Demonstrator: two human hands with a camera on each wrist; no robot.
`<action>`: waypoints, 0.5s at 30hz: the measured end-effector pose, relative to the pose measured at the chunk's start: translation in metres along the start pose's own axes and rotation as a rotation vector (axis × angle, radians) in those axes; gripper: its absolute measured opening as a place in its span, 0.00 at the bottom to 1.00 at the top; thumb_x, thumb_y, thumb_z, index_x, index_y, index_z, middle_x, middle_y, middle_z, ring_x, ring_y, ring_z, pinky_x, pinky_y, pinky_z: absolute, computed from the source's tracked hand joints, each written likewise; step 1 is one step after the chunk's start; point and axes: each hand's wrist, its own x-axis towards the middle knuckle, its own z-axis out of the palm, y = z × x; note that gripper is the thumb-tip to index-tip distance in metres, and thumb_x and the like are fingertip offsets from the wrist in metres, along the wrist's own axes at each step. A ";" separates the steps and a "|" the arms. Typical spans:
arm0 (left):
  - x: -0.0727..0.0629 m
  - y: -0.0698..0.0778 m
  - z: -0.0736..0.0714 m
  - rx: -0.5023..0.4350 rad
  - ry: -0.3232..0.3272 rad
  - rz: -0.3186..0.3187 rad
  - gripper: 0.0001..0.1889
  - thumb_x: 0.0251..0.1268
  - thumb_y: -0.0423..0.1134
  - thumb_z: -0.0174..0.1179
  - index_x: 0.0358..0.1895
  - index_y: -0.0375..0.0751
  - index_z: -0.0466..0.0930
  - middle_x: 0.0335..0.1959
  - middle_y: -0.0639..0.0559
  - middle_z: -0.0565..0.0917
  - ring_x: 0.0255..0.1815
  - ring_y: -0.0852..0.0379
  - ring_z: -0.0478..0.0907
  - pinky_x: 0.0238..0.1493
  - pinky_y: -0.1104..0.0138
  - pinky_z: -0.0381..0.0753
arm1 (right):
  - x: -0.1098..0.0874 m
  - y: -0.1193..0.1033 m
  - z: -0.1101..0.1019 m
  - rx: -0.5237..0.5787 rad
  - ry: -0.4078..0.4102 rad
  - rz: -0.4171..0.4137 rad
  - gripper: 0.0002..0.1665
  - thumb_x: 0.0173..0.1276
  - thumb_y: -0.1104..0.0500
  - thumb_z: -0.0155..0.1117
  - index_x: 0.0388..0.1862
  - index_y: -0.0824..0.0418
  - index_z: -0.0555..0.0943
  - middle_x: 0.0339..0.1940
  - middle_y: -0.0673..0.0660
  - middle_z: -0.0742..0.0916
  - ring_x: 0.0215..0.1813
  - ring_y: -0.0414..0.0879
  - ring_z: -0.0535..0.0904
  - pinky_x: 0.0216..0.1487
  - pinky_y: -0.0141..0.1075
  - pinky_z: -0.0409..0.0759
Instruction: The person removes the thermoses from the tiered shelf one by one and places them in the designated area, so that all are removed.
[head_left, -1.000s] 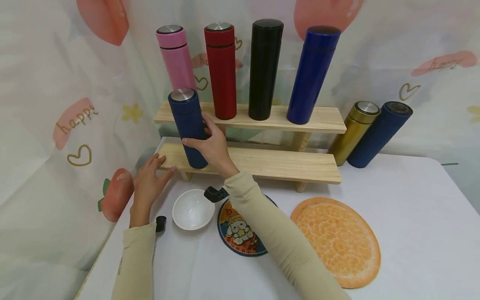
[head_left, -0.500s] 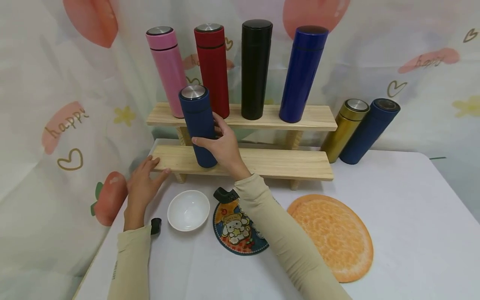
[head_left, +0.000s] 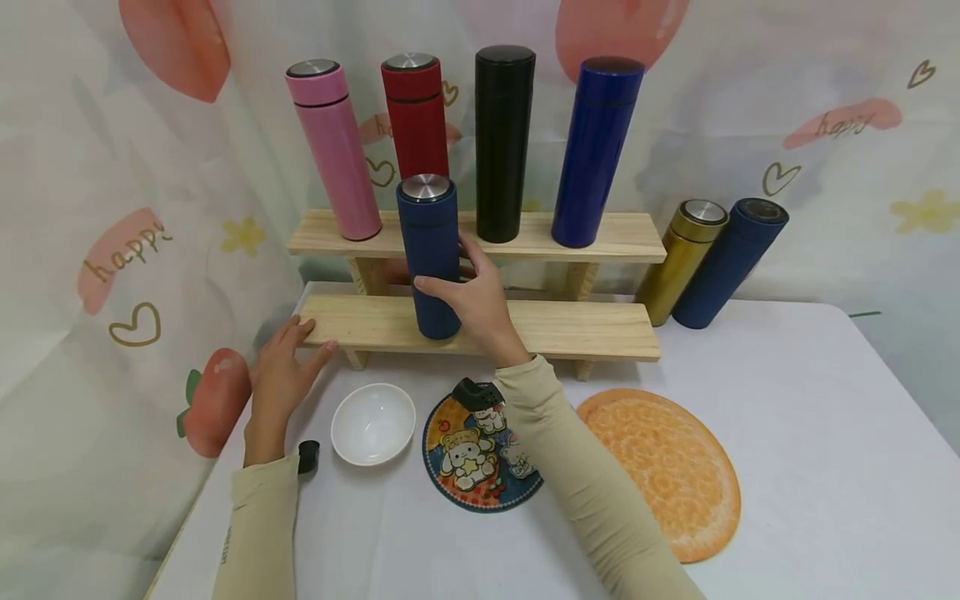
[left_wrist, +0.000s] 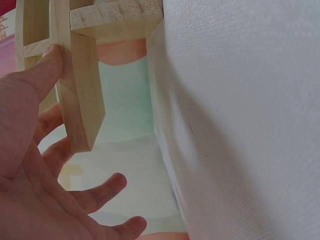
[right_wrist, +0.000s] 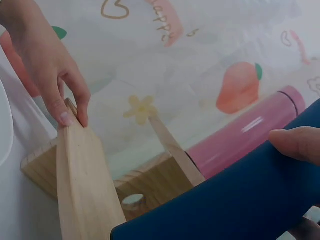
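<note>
In the head view my right hand [head_left: 483, 304] grips a navy blue thermos [head_left: 429, 258] with a silver lid, thumb on its near side. The thermos is upright at the lower board of a two-tier wooden shelf [head_left: 555, 325]; whether its base touches the board I cannot tell. It hides the lower part of a red thermos [head_left: 416, 117] on the upper tier. My left hand [head_left: 283, 375] holds the lower board's left end; in the left wrist view its thumb [left_wrist: 50, 67] presses one side, with fingers on the other. In the right wrist view the blue thermos [right_wrist: 225, 195] slants across.
Pink [head_left: 337, 158], black [head_left: 504, 150] and glossy blue [head_left: 596, 158] thermoses stand on the upper tier. A gold thermos [head_left: 678, 267] and another navy one [head_left: 723, 271] stand right of the shelf. A white bowl [head_left: 372, 425], a cartoon mat [head_left: 465, 467] and an orange mat [head_left: 675, 475] lie in front.
My right hand has carried the navy thermos rightward along the lower board, from before the pink thermos to before the red one. My left hand stays at the board's end. The head view has shifted slightly.
</note>
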 end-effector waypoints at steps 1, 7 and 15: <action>0.000 0.000 0.000 -0.001 -0.004 -0.003 0.37 0.79 0.56 0.63 0.79 0.35 0.70 0.83 0.35 0.63 0.80 0.24 0.58 0.67 0.22 0.54 | -0.001 -0.001 -0.003 -0.001 0.003 -0.003 0.51 0.65 0.56 0.79 0.85 0.54 0.67 0.74 0.58 0.77 0.69 0.57 0.76 0.68 0.57 0.76; -0.002 0.004 -0.001 0.003 -0.020 -0.015 0.37 0.79 0.56 0.63 0.80 0.35 0.68 0.84 0.35 0.61 0.80 0.23 0.57 0.68 0.22 0.52 | -0.005 -0.006 -0.021 0.000 0.024 -0.003 0.53 0.65 0.56 0.80 0.86 0.54 0.65 0.74 0.58 0.77 0.68 0.57 0.77 0.67 0.57 0.76; -0.002 0.005 -0.003 -0.002 -0.041 -0.027 0.38 0.80 0.57 0.61 0.81 0.35 0.67 0.85 0.35 0.60 0.81 0.23 0.55 0.69 0.23 0.52 | -0.011 -0.011 -0.047 0.011 0.065 -0.028 0.52 0.64 0.58 0.80 0.85 0.54 0.67 0.72 0.59 0.78 0.66 0.57 0.78 0.65 0.57 0.78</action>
